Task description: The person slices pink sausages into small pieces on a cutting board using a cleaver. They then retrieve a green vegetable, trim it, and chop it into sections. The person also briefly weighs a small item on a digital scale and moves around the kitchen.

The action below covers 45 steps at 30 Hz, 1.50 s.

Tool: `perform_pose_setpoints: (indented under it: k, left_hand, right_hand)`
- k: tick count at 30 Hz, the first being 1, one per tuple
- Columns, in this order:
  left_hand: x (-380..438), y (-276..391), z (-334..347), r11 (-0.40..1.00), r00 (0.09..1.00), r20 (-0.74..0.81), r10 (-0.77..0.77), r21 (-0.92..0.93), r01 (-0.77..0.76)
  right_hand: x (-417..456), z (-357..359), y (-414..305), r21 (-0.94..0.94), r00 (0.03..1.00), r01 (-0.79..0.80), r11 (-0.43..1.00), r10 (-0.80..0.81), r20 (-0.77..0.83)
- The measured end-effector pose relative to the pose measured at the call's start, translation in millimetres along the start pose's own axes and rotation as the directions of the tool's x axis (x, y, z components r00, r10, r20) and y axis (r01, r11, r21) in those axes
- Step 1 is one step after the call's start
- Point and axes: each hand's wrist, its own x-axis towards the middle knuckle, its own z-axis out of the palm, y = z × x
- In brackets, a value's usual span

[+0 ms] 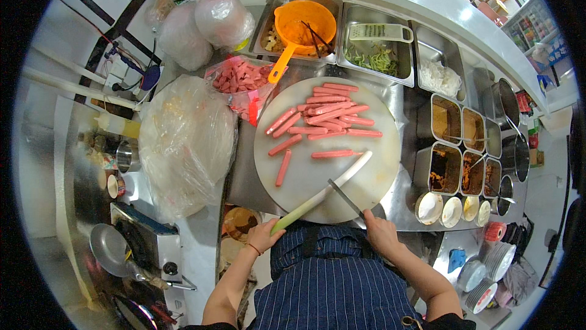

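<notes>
My left hand (264,236) grips the green end of a long leek or large scallion (316,198), whose white end lies across a round white cutting board (293,172). The handle of a knife is in my right hand (381,234). Its blade (345,198) points up and to the left, with the tip at the stalk's middle; I cannot tell whether it touches. Many pink sausages (329,110) lie piled on the board's far half. A few separate ones rest nearer, and one sausage (333,154) lies close to the white tip of the stalk.
A plastic bag of cut sausage pieces (240,78) sits beside the board. Behind stand an orange strainer (304,23) with chopsticks and a steel pan with a grater (380,32). Seasoning containers (445,119) and small bowls (429,208) line the right. A plastic-covered round object (187,147) is left.
</notes>
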Motion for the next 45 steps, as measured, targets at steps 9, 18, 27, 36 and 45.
perform_pose_setpoints:
  k: [9,18,27,36,45]
  left_hand:
    - [3,-8,8,0.999,1.0,0.017,-0.022,-0.038,0.022]
    - [3,1,0,0.994,0.995,0.074,-0.071,-0.081,0.077]
    - [-14,18,-6,0.982,0.986,0.098,-0.133,-0.118,0.144]
    - [-30,7,-15,0.973,0.985,-0.122,-0.118,-0.212,0.09]
    - [74,60,3,0.991,0.997,-0.045,0.059,-0.121,-0.064]
  right_hand:
    - [1,-4,-9,0.011,0.996,-0.052,0.999,0.051,0.069]
    - [5,-17,-7,-0.083,0.994,-0.051,0.995,0.058,0.095]
    - [39,25,-4,-0.006,0.998,0.066,0.998,-0.066,-0.019]
    - [38,26,14,0.177,0.996,-0.074,0.981,0.081,-0.034]
    - [-33,42,38,0.276,0.952,-0.202,0.94,0.254,-0.17]
